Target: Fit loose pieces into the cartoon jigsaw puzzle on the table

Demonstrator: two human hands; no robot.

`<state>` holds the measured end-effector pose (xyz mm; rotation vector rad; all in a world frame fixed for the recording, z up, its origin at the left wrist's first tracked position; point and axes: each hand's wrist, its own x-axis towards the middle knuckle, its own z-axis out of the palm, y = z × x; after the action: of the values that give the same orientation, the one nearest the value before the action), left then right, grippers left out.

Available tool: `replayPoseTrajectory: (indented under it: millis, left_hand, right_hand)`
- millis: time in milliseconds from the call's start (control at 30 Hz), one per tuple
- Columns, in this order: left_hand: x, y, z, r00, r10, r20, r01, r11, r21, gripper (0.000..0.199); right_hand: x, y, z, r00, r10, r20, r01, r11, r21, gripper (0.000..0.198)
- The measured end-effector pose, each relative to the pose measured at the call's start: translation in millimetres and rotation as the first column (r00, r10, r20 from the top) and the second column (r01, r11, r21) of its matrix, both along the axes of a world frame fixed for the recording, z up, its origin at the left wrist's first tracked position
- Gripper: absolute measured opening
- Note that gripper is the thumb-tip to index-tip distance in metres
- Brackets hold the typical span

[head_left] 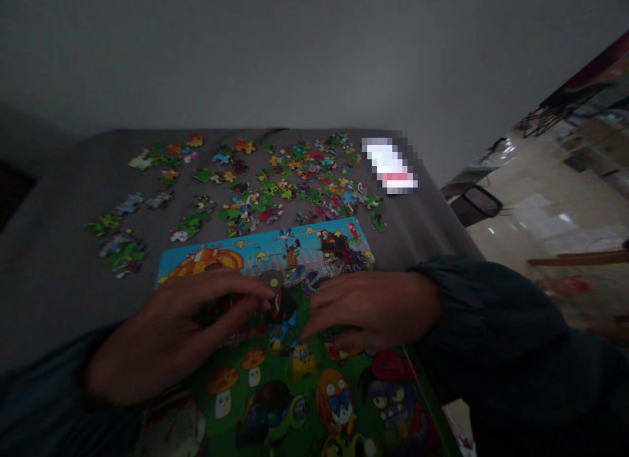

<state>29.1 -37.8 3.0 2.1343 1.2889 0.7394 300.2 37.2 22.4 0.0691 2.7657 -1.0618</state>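
A cartoon jigsaw puzzle [260,254] lies in front of me, its joined upper part showing a blue sky and a pumpkin. My left hand [181,319] reaches over its left side, thumb and fingertips brought together beside a grey-headed zombie figure [282,309]. Whatever those fingertips hold, if anything, is too dark to make out. On the right, my right hand [366,306] rests low over the puzzle with fingers bent downward and apart, the index tip touching near the figure's feet. Nearer to me is a green printed picture [275,378] with mushrooms and other characters.
Many loose puzzle pieces [304,168] are spread across the grey cloth-covered table [162,286], with a few clusters at the left [122,254]. A lit, pixelated phone-like object [390,165] lies at the back right. A pale wall [295,57] stands behind; tiled floor shows at the right.
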Motion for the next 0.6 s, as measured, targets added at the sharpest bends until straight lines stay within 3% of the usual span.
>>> replayPoseTrajectory:
  millis: [400, 600]
  left_hand:
    - [-1.1, -0.8, 0.3, 1.0, -0.007, -0.011, 0.007, 1.0, 0.017, 0.02]
    - [0.6, -0.7, 1.6, 1.0, 0.006, -0.007, -0.006, 1.0, 0.003, 0.017]
  right_hand:
    - [0.1, 1.2, 1.8, 1.0, -0.013, 0.02, 0.012, 1.0, 0.012, 0.036]
    - [4.3, 0.7, 1.4, 0.995, -0.062, -0.073, 0.062, 0.998, 0.003, 0.031]
